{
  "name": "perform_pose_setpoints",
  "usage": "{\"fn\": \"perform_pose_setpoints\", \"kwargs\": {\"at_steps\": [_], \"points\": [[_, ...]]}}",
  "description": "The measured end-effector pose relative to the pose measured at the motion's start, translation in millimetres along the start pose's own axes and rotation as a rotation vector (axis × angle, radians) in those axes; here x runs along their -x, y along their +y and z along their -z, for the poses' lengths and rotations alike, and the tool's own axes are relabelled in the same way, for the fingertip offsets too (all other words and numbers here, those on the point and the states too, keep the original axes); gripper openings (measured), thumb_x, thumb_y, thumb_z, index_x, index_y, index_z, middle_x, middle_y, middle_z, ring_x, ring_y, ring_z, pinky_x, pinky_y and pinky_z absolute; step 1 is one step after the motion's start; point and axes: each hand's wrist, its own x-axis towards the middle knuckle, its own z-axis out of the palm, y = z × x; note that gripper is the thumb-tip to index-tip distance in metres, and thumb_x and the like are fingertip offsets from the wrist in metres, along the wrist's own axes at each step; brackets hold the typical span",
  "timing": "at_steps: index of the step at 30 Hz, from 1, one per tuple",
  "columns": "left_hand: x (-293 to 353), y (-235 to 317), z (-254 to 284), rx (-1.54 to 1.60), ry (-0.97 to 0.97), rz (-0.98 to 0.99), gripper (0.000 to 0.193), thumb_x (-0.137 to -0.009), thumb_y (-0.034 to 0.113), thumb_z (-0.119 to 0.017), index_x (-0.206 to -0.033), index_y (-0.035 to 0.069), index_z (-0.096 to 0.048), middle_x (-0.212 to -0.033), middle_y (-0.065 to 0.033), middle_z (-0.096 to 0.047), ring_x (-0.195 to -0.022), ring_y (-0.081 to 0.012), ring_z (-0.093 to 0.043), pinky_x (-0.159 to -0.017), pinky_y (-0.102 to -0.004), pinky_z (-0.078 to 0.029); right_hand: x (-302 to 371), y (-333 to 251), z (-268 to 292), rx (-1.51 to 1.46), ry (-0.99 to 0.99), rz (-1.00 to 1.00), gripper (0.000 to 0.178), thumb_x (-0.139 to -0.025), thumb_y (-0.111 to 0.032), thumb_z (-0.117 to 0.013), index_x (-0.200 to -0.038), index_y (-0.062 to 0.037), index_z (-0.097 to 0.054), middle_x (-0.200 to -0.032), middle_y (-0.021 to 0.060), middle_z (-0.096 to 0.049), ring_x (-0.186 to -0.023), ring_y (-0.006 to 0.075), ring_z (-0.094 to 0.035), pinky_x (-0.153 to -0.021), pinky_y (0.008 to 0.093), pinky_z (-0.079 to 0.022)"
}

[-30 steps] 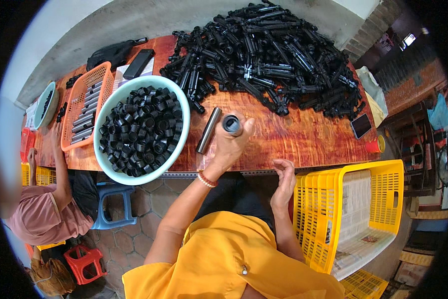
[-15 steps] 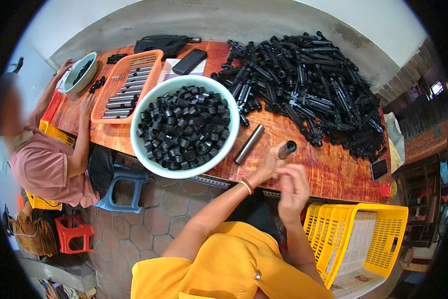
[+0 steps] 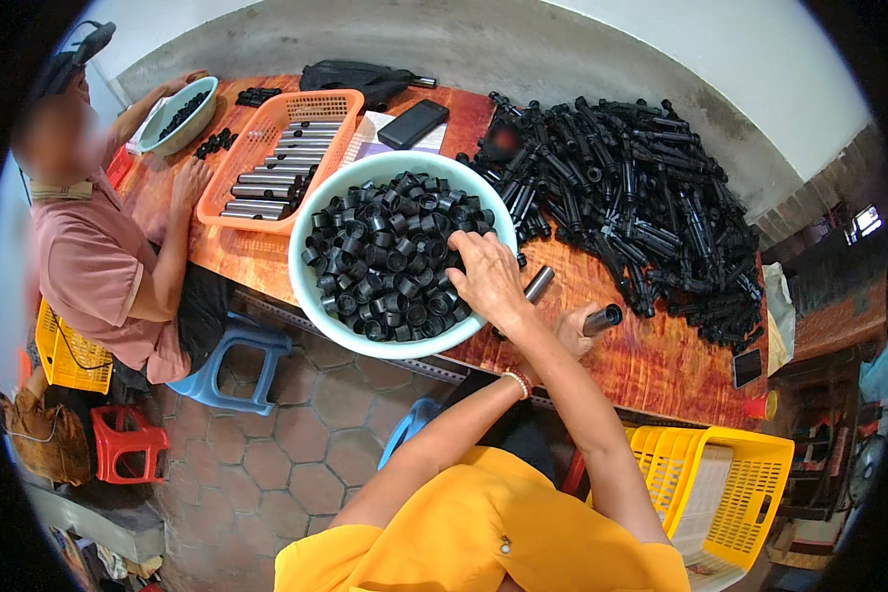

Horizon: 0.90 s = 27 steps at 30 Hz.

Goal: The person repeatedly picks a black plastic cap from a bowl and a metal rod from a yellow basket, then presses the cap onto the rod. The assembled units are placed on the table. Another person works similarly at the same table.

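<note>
My left hand (image 3: 569,331), with a beaded bracelet at the wrist, is closed round a metal tube (image 3: 594,322) whose raised end bears a black cap. Crossing over my left arm, my right hand (image 3: 488,276) reaches past the right rim of a pale blue basin (image 3: 304,296). Its thumb and fingers are apart, their tips among the short black plastic caps (image 3: 385,257) heaped inside. Whether a cap is between them is hard to see. A second metal tube (image 3: 540,283) lies on the red-brown table (image 3: 651,365), partly hidden by my right hand.
A large heap of black-ended tubes (image 3: 631,187) covers the table's right half. Left of the basin stand an orange basket (image 3: 350,118) of metal tubes and a co-worker (image 3: 108,247) with a small basin (image 3: 205,111). A yellow crate (image 3: 760,493) is at my right, a blue stool (image 3: 231,370) at left.
My right hand has moved from beside my left hand, leftward and across, into the basin of caps. My left hand keeps the tube, now lower and tilted right. The view has shifted slightly.
</note>
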Motion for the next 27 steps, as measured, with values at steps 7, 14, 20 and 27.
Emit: {"fn": "perform_pose_setpoints", "kwargs": {"at_steps": [7,14,20,27], "points": [[0,5,3,-0.009,-0.025,-0.001,0.014,-0.086,0.011,-0.059,-0.097,0.004,-0.056,-0.079,-0.0117,-0.058,-0.074,-0.0226,-0.058,-0.065,-0.0340,-0.046,2,9,14,-0.388,0.034,-0.019,0.034,-0.077,-0.012,-0.067,-0.110,-0.0076,-0.063,-0.092,0.0099,-0.054,-0.089,0.0268,-0.053,-0.083,0.0360,-0.044],[-8,0,12,-0.082,-0.030,-0.001,0.016,-0.085,0.011,-0.060,-0.099,0.003,-0.056,-0.078,-0.0137,-0.060,-0.073,-0.0248,-0.060,-0.065,-0.0349,-0.047,47,-5,77,-0.702,0.172,-0.086,0.026,-0.074,-0.008,-0.071,-0.099,-0.0012,-0.063,-0.096,0.0074,-0.061,-0.085,0.0183,-0.058,-0.076,0.0294,-0.046],[-24,23,6,0.014,-0.037,0.034,0.020,-0.081,0.010,-0.066,-0.096,0.003,-0.056,-0.074,-0.0140,-0.058,-0.068,-0.0261,-0.058,-0.063,-0.0352,-0.047,115,58,125,-0.572,0.499,-0.221,0.020,-0.073,0.003,-0.068,-0.088,0.0011,-0.055,-0.098,0.0101,-0.060,-0.096,0.0156,-0.057,-0.088,0.0294,-0.045],[-23,12,1,0.098,-0.022,0.062,0.023,-0.080,0.011,-0.068,-0.097,0.002,-0.056,-0.079,-0.0131,-0.059,-0.070,-0.0224,-0.058,-0.064,-0.0335,-0.046,133,71,124,-0.364,0.466,-0.189,0.022,-0.069,0.002,-0.070,-0.087,-0.0028,-0.057,-0.099,0.0105,-0.064,-0.098,0.0228,-0.059,-0.089,0.0336,-0.045]]}}
